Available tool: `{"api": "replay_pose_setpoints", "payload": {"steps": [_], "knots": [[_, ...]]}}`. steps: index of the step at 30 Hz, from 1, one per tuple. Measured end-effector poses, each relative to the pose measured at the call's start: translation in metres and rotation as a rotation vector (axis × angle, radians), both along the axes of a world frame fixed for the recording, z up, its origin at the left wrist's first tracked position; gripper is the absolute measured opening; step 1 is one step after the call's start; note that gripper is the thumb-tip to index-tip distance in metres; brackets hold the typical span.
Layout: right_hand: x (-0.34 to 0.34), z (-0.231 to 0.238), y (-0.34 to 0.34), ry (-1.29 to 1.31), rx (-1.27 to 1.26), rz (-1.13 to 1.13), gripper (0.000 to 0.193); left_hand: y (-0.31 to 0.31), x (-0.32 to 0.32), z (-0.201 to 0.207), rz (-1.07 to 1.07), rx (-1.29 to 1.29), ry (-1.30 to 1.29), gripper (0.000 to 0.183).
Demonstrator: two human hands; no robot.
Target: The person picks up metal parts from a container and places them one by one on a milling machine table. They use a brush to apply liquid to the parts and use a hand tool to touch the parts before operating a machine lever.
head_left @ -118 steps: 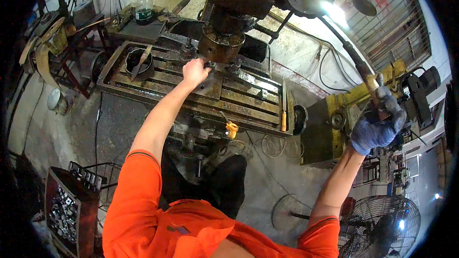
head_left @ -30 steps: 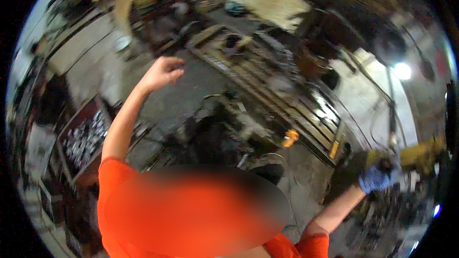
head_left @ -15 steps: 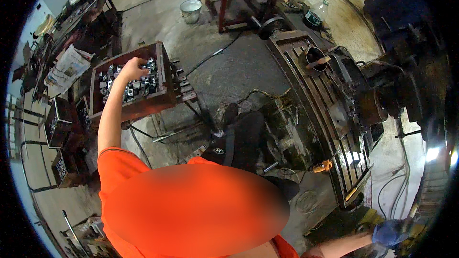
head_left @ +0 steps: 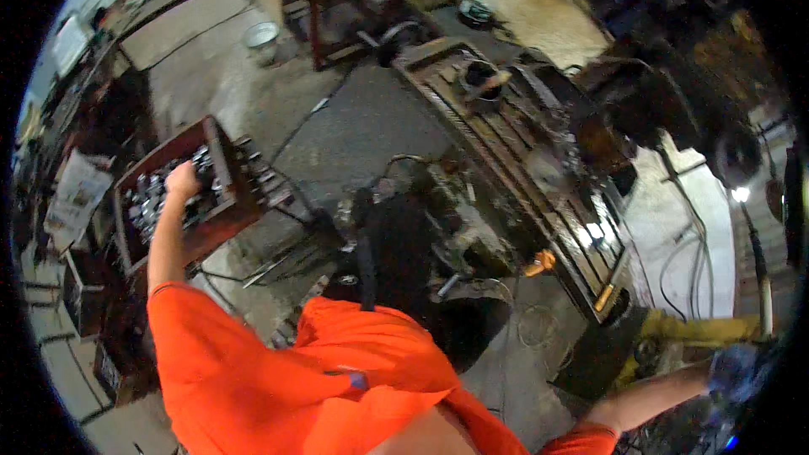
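My bare left hand (head_left: 182, 179) is down among small shiny metal parts (head_left: 148, 202) in a rusty open crate (head_left: 217, 136) at the left. Its fingers look curled closed, but motion blur hides what is in them. Far out at the lower right is my right hand (head_left: 731, 372), in a blue glove, beside dark machine parts. Its fingers are smeared and partly lost in the dark rim, so I cannot see what they hold.
A long slotted machine table (head_left: 514, 170) slants across the right, carrying a round pot (head_left: 482, 82) and a yellow-handled tool (head_left: 604, 297). A bucket (head_left: 262, 39) stands on the floor behind. Smaller metal boxes (head_left: 84, 286) sit at the left, and cables cross the floor.
The whole view has swung, shifting the crate left and down. My left hand's fingers, spread over the parts before, now look curled. The gloved right hand sits farther right in the picture.
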State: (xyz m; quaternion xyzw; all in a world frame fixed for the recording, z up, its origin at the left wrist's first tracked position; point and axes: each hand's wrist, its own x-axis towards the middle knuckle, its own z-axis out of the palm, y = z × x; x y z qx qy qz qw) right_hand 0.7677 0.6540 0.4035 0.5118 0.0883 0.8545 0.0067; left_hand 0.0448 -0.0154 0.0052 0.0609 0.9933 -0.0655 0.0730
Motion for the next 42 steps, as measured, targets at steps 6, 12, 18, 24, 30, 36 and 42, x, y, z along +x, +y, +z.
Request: {"api": "replay_pose_setpoints", "payload": {"steps": [6, 12, 18, 24, 30, 36, 42], "knots": [[-0.127, -0.062, -0.15, -0.086, 0.794, -1.195, 0.008, 0.0, -0.006, -0.009, 0.096, -0.008, -0.007, 0.022], [-0.249, -0.103, -0.223, -0.014, 1.108, -1.132, 0.008, 0.026, 0.01, 0.015, -0.004, -0.091, 0.039, 0.024], [-0.273, -0.113, -0.23, -0.008, 1.153, -1.108, 0.009, 0.011, 0.028, 0.036, 0.212, 0.391, 0.352, 0.029], [-0.255, -0.111, -0.222, -0.025, 1.207, -1.232, 0.011, 0.026, 0.002, 0.047, 0.446, 1.807, -0.025, 0.019], [-0.22, -0.144, -0.176, -0.301, 1.107, -1.449, 0.013, 0.119, 0.033, 0.08, 0.25, 1.96, -0.281, 0.033], [-0.166, -0.328, -0.09, -2.25, 1.474, -1.379, 0.022, 0.25, 0.047, 0.076, -0.043, 1.92, -0.733, 0.028], [-0.214, -0.423, -0.066, -2.191, 1.35, -1.509, 0.033, 0.347, 0.113, 0.076, 0.001, 1.997, -0.933, 0.02]]}}
